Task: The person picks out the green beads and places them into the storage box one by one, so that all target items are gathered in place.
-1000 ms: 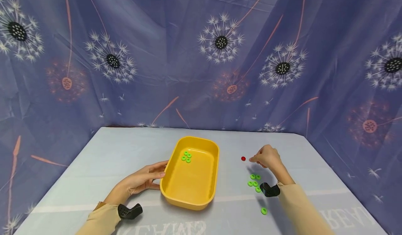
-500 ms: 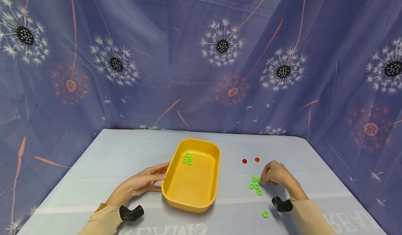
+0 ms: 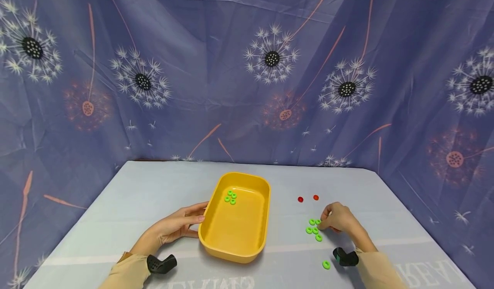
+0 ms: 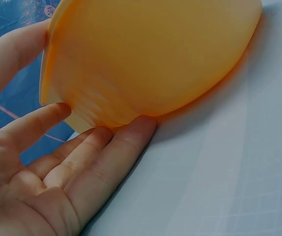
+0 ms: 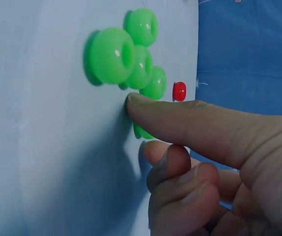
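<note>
A yellow plastic tray [image 3: 234,233] stands mid-table with several green rings [image 3: 230,197] inside. My left hand [image 3: 178,224] holds its left wall. In the left wrist view, the thumb reaches over the rim and the other fingers [image 4: 133,147] lie against the outside of the wall. To the right, my right hand [image 3: 339,218] is low over a cluster of green beads [image 5: 112,56]. Its thumb and forefinger are on either side of one green bead [image 5: 141,132], partly hidden behind the thumb; whether they grip it is unclear. The remaining fingers are curled.
Two small red beads [image 3: 300,199] lie beyond the cluster. A lone green bead [image 3: 326,265] lies nearer the front. Black wrist devices [image 3: 345,257] sit on both sleeves. A blue dandelion-print curtain [image 3: 216,66] hangs behind the pale tabletop [image 3: 162,179].
My right hand has moved from beside the red beads nearer to the green cluster, uncovering a second red bead. My left hand and the tray have stayed in place.
</note>
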